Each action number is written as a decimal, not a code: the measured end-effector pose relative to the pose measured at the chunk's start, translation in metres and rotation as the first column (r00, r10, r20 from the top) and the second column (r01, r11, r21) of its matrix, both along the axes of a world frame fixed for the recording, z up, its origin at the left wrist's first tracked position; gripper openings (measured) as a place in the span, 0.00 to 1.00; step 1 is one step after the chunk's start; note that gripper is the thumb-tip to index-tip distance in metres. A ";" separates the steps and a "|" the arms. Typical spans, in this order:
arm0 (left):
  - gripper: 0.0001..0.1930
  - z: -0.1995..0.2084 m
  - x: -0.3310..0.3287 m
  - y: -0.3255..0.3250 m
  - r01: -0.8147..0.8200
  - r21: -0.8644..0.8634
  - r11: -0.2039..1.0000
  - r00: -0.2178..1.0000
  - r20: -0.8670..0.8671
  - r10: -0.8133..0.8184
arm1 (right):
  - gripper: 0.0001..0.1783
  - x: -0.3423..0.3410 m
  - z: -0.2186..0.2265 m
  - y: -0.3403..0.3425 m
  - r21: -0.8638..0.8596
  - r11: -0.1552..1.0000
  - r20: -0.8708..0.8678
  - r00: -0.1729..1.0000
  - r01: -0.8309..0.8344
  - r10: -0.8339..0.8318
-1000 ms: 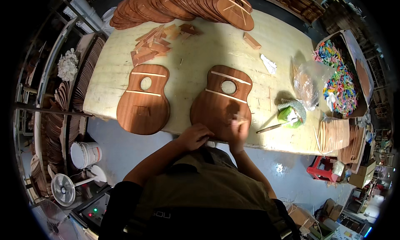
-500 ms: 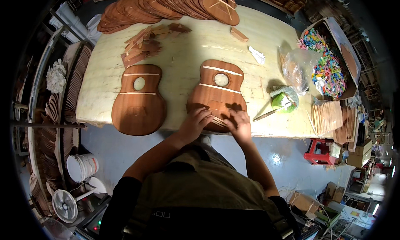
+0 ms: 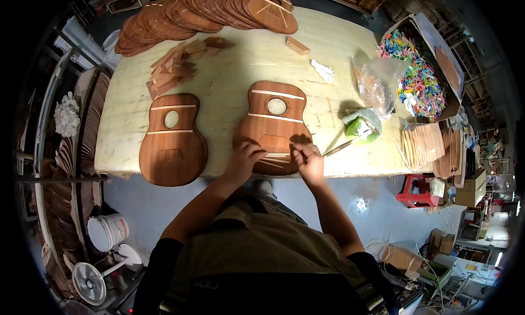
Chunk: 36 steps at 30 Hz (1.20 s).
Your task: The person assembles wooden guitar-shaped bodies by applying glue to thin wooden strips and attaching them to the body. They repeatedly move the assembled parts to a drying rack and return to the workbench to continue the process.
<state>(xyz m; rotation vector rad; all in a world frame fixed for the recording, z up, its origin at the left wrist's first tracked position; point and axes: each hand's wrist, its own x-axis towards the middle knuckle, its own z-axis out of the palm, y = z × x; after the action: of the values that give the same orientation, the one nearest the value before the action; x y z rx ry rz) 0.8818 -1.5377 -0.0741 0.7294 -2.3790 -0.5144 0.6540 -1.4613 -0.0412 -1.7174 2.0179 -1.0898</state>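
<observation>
A guitar-shaped wooden top (image 3: 272, 133) with a round sound hole lies at the table's front edge, two pale braces glued across it above and below the hole. On its lower part are several loose thin wooden strips (image 3: 272, 165). My left hand (image 3: 243, 163) is closed, its fingertips pinching the left end of a thin wooden strip (image 3: 278, 154) low over the board. Over the board's right side my right hand (image 3: 309, 162) is closed too, fingers curled near the strip's other end; what they hold is too small to make out. A second top (image 3: 171, 167) lies to the left.
Many stacked tops (image 3: 180, 17) lie along the far edge, with wooden offcuts (image 3: 172, 69) before them. To the right are a brush (image 3: 339, 148), a green bag-lined container (image 3: 362, 125), a plastic bag (image 3: 377, 88), bundled wood strips (image 3: 422, 145) and a box of colourful clips (image 3: 418, 77).
My right hand's spread fingers have curled together beside the strips. The left fingers have closed at a strip's end. The whole view has shifted slightly.
</observation>
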 end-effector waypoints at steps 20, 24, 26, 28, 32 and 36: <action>0.14 0.002 0.002 -0.001 0.083 -0.095 0.992 0.996 -0.023 -0.086 | 0.03 0.020 -0.016 0.016 -0.084 0.991 -0.052 0.994 -0.105 0.101; 0.11 0.005 -0.004 -0.007 0.067 0.039 0.997 0.996 -0.066 -0.065 | 0.13 0.007 -0.020 0.023 -0.139 0.982 0.095 0.989 0.125 -0.112; 0.10 0.007 -0.011 -0.013 0.104 0.111 0.988 0.992 -0.077 -0.095 | 0.20 -0.002 -0.016 0.029 -0.178 0.862 0.206 0.874 0.475 -0.440; 0.10 0.013 -0.013 -0.022 0.162 0.175 0.971 0.986 -0.076 -0.150 | 0.32 -0.022 -0.030 0.024 -0.051 0.676 0.336 0.650 0.735 -0.682; 0.08 0.021 -0.018 -0.034 0.258 0.176 0.950 0.958 0.078 -0.274 | 0.24 -0.074 -0.038 0.009 0.189 0.632 0.597 0.423 0.752 -0.682; 0.03 0.025 -0.024 -0.034 0.207 0.230 0.951 0.978 -0.036 -0.204 | 0.11 -0.090 -0.028 0.021 0.256 0.751 0.814 0.284 0.608 -0.507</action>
<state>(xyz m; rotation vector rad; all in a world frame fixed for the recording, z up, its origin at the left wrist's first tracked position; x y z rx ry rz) 0.8577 -1.5715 -0.0494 0.5768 -2.4224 -0.8951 0.5637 -1.4407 -0.0694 -0.1478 1.8120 -1.8009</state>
